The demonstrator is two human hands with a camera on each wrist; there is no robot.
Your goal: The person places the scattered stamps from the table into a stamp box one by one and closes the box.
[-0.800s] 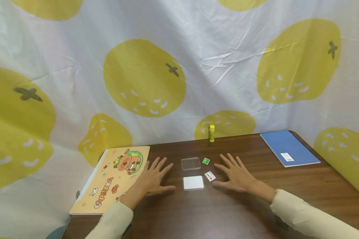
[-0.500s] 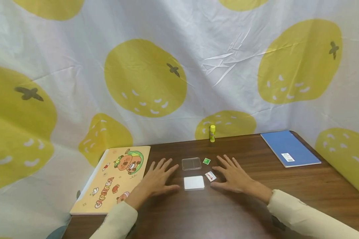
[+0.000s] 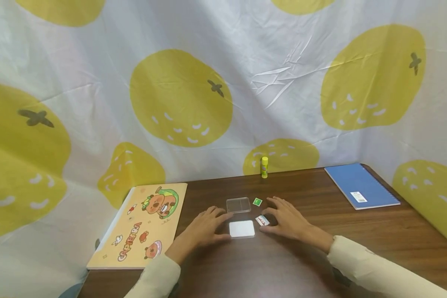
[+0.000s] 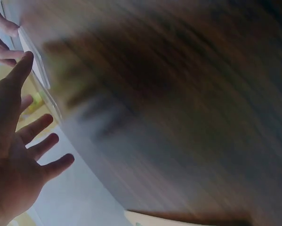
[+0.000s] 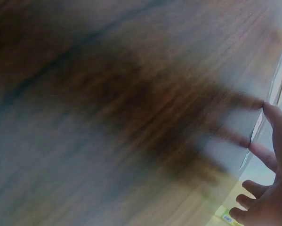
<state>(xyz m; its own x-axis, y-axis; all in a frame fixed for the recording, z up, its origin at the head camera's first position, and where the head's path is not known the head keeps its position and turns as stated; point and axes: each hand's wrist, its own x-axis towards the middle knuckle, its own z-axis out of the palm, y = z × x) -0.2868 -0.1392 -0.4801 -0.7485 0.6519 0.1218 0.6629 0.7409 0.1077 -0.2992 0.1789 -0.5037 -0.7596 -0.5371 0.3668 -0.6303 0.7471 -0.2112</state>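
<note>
Beside the left edge of a flat white rectangle with a clear rim, my left hand holds nothing, its fingers relaxed and spread. My right hand is at the right edge of a small white piece with a red print; thumb and index finger are close around it, but a grip does not show. A small green square lies just beyond. Behind the white rectangle lies a clear, shallow plastic piece. Loosely spread fingers of the left hand and right hand appear in the wrist views.
A yellow glue stick stands upright at the back edge of the brown wooden table. To the left lies a yellow capybara-print book. A blue spiral notebook is at the back right. A fruit-patterned curtain hangs behind.
Both hands have moved inward, the left hand rightward to the white rectangle and the right hand slightly leftward. Their fingers are less widely spread and more bent. The things on the table have stayed put.
</note>
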